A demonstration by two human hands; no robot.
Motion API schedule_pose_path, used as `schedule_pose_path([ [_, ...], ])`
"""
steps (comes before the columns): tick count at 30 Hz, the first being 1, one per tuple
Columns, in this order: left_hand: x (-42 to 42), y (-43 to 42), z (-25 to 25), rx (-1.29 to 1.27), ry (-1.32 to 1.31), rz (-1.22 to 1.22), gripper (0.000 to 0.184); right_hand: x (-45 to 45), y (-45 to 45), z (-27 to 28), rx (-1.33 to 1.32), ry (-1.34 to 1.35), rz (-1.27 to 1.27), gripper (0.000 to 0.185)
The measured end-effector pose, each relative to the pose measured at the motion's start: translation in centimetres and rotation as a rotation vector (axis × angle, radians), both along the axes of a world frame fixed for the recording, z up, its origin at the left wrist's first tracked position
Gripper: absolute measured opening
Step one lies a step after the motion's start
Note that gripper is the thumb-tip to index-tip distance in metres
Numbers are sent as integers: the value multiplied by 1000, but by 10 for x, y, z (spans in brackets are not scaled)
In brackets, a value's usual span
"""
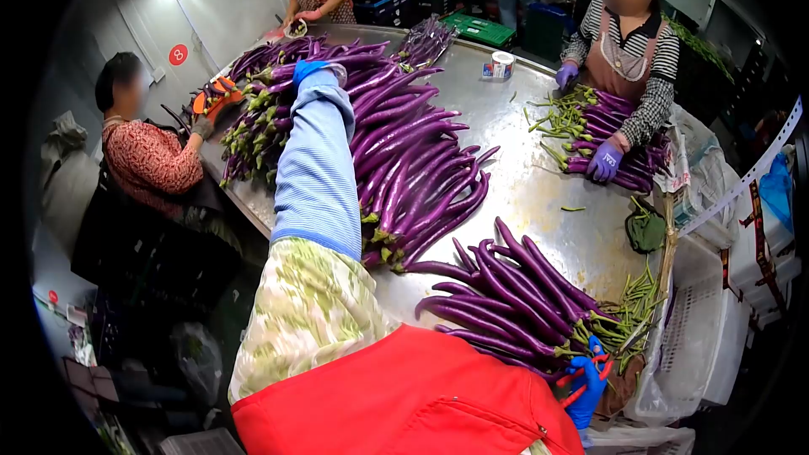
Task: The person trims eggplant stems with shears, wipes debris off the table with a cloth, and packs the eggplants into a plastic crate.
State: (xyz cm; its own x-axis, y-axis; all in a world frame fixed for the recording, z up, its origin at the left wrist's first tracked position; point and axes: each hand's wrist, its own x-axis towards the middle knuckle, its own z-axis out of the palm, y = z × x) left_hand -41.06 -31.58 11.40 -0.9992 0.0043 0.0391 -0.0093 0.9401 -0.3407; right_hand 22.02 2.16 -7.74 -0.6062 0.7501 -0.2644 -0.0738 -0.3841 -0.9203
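My left hand (313, 70), in a blue glove, reaches across to the far part of a big heap of long purple eggplants (413, 139). It touches the eggplants there; the sleeve and wrist hide its fingers, so I cannot tell whether it grips any. Low on the right, my right hand (587, 388), also blue-gloved, is closed around red-handled scissors (578, 396). Close by it lie the green stem ends of a smaller eggplant group (514, 295), fanned out on the metal table (506, 181). Cut green stems (636, 307) are scattered beside that hand.
Across the table a person (628, 59) in purple gloves handles more eggplants (611, 122). Two other people (152, 152) work along the left and far edges. A small tub (500, 66) stands at the back. White crates (691, 329) adjoin the right edge.
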Motion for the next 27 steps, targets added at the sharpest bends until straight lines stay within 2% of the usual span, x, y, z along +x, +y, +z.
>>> schedule_pose_path([
  [1, 7, 3, 8, 100, -24, 78, 34, 1, 0, -2, 1, 0, -10, 57],
  [2, 33, 12, 23, 127, -50, 53, 35, 2, -1, 1, 3, -3, 4, 58],
  [5, 55, 15, 30, 5, -163, 62, 39, -1, -4, 12, 11, 2, 50, 60],
  [7, 74, 18, 29, 45, -128, 53, 39, 0, -3, 13, 14, 7, 56, 61],
  [10, 100, 24, 10, 634, 149, 99, 76, 3, 3, 4, 35, -2, 92, 62],
  [12, 90, 16, -25, 1100, 409, 146, 112, 2, 0, 5, 16, 20, 79, 64],
  [13, 92, 19, -27, 1170, 414, 226, 114, 3, -1, 6, 5, 28, 70, 65],
  [15, 96, 20, -34, 1241, 331, 190, 100, 6, 0, 5, 15, 26, 105, 65],
  [16, 93, 16, -41, 1405, 264, 158, 95, 7, 1, 4, 19, 24, 123, 66],
  [17, 85, 12, -52, 1739, 128, 114, 90, 9, 1, 5, 23, 31, 131, 65],
  [18, 71, 12, -63, 2433, -57, 83, 87, 10, 0, 6, 28, 40, 143, 65],
  [19, 69, 10, -67, 2953, -269, 84, 84, 8, -1, 8, 32, 52, 163, 65],
  [20, 69, 7, -72, 3200, -417, 75, 83, 5, -2, 11, 31, 46, 160, 64],
  [21, 76, 10, -66, 3222, -313, 127, 84, 5, -5, 16, 28, 36, 156, 64],
  [25, 57, 4, -74, 3285, -133, -174, 81, 4, -1, 9, 26, 59, 206, 63],
  [27, 62, 8, -72, 3171, -43, -250, 74, 7, 3, -4, 50, 78, 189, 64],
])
